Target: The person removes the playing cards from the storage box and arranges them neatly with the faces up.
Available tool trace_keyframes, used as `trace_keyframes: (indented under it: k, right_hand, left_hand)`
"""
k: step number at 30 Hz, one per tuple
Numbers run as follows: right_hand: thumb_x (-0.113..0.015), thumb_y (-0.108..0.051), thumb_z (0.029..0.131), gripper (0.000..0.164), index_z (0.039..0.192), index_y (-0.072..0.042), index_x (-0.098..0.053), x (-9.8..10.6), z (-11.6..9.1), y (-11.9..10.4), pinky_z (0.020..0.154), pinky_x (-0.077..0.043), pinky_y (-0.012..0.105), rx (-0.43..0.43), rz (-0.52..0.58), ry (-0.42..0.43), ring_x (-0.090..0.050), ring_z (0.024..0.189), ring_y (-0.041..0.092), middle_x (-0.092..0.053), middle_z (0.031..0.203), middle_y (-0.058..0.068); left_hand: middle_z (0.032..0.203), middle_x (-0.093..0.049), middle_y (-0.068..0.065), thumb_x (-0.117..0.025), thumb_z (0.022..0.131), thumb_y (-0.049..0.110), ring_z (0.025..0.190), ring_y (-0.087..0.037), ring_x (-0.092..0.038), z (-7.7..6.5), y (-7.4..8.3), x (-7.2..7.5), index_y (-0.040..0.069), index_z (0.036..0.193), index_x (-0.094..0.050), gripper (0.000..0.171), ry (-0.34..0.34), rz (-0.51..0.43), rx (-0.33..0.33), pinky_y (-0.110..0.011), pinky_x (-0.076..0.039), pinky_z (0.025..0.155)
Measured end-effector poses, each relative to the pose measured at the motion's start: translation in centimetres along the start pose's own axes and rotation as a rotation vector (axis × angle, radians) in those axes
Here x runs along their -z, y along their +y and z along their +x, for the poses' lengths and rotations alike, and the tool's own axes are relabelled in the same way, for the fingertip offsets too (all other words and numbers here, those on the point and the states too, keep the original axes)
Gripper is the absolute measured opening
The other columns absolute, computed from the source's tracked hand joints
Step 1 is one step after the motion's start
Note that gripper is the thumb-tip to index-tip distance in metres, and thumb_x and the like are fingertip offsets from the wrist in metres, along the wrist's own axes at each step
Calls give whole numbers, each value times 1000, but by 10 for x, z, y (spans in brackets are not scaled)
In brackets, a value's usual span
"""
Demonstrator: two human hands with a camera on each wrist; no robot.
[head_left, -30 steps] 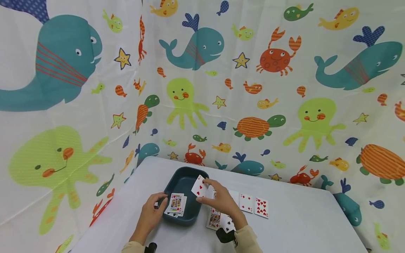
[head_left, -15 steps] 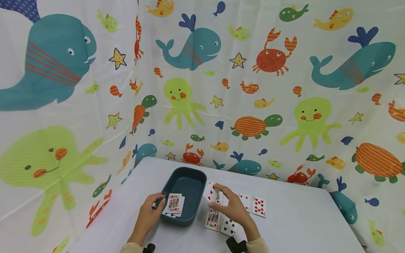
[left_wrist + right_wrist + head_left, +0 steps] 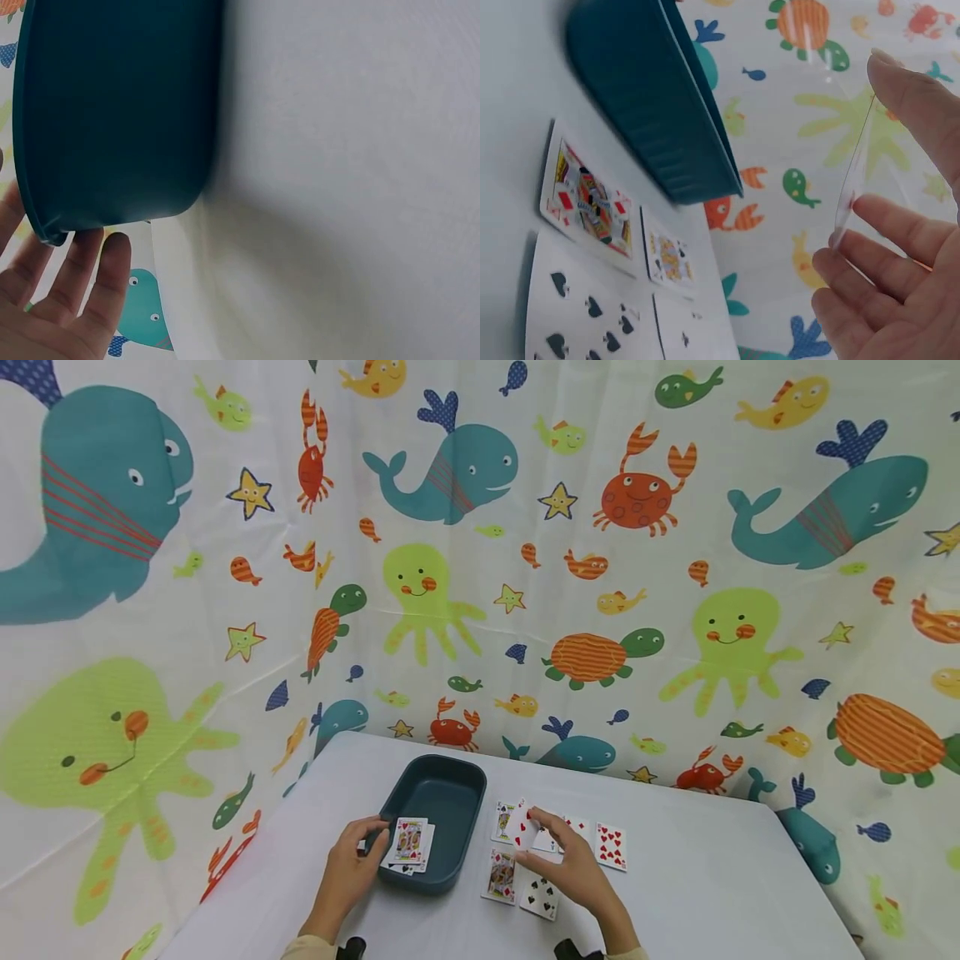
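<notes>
My right hand (image 3: 566, 860) pinches a playing card with red hearts (image 3: 521, 827) between thumb and fingers, above the face-up cards. From the right wrist, that heart card (image 3: 855, 161) appears nearly edge-on, a thin sheet spanning thumb and fingertips. On the left, my left hand (image 3: 348, 868) holds the near-left rim of a dark teal tub (image 3: 480, 777), thumb reaching over the edge. The left wrist view puts its fingers (image 3: 112, 277) outside the tub's corner; the thumb is hidden there. Inside the tub lies a small face-up pile topped by a red court card (image 3: 410, 839).
Right of the tub, face-up cards lie in rows: a spade court card (image 3: 502, 818), a diamond court card (image 3: 501, 877), a many-spotted spade card (image 3: 540, 896), and a heart card (image 3: 611, 846) at the row's end. A sea-animal curtain (image 3: 450, 610) hangs behind the white table (image 3: 697, 893).
My right hand has carried the heart card from the tub's right rim rightward over the laid-out cards. My left hand stays at the tub's rim; the head view has shifted slightly.
</notes>
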State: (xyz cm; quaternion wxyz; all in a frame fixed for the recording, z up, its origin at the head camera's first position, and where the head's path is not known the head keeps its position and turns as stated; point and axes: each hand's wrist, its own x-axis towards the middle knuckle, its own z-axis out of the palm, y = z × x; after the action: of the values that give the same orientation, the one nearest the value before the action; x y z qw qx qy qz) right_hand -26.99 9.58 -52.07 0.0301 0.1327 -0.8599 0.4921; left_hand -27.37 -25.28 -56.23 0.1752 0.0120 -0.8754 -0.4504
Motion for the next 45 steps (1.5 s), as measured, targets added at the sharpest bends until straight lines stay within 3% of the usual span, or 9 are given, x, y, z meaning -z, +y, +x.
trace_keyframes:
  k: [11, 20, 26, 31, 45]
  right_hand:
    - [-85, -42, 83, 70, 144, -20, -58, 16, -19, 19, 112, -39, 57, -89, -58, 44, -50, 139, 32, -59, 146, 4]
    - [-87, -37, 81, 71, 142, -14, -59, 27, -35, 38, 113, -38, 57, -100, -79, 42, -52, 136, 32, -62, 141, 4]
    - [-88, -41, 79, 74, 142, -15, -59, 34, -45, 49, 109, -40, 62, -150, -171, 38, -51, 137, 35, -62, 141, 5]
    - [-90, -43, 75, 79, 141, -13, -59, 42, -52, 57, 109, -39, 62, -124, -253, 24, -49, 138, 39, -61, 142, 9]
    - [-90, -43, 74, 74, 133, -8, -62, 58, -56, 79, 108, -38, 64, -20, -365, -138, -49, 136, 44, -55, 146, 18]
  left_hand:
    - [137, -61, -16, -66, 101, 16, 125, -36, -59, -3, -2, 0, 5, 120, -70, 22, -3, -5, 6, -45, -53, 90]
    - [137, -62, -15, -66, 101, 18, 124, -34, -59, -4, -3, -1, 6, 119, -70, 22, 1, -2, 2, -42, -53, 89]
    - [138, -61, -16, -65, 102, 17, 125, -34, -58, -4, -2, -1, 5, 121, -70, 23, -10, -5, 11, -45, -52, 91]
    - [138, -61, -15, -65, 102, 18, 124, -34, -59, -3, -1, -1, 6, 120, -70, 23, -6, 1, 12, -45, -52, 91]
    - [135, -63, -15, -66, 101, 17, 120, -34, -61, -3, -2, -2, 6, 117, -71, 20, 21, 11, -18, -38, -53, 85]
